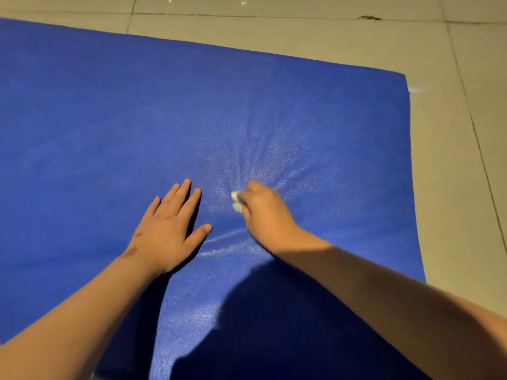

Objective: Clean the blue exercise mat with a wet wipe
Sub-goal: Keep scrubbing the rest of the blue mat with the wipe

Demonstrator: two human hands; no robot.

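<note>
- Pale floor tiles (pixel 301 31) border the scene at 12 and 3 o'clock, showing only grout lines.
- Blue exercise mat (pixel 109 119) lies flat on them and fills the view from 9 round to 6 o'clock. Its far edge runs from 10 to 2 o'clock and its end edge drops at 3. The other edges are out of view, so its long axis probably heads toward 9.
- Left hand (pixel 167 231) rests palm down on the mat with fingers straight and spread, at 9 o'clock of the right hand, near it but apart.
- Right hand (pixel 263 212) has its fingers curled round the wipe and presses it onto the mat near centre.
- Wet wipe (pixel 236 201) shows as a white wad at that hand's 9 o'clock side. A damp sheen fans from it toward 12–2. The matte area at 10–11 offers the widest room, while strokes toward 3 meet the end edge sooner.
</note>
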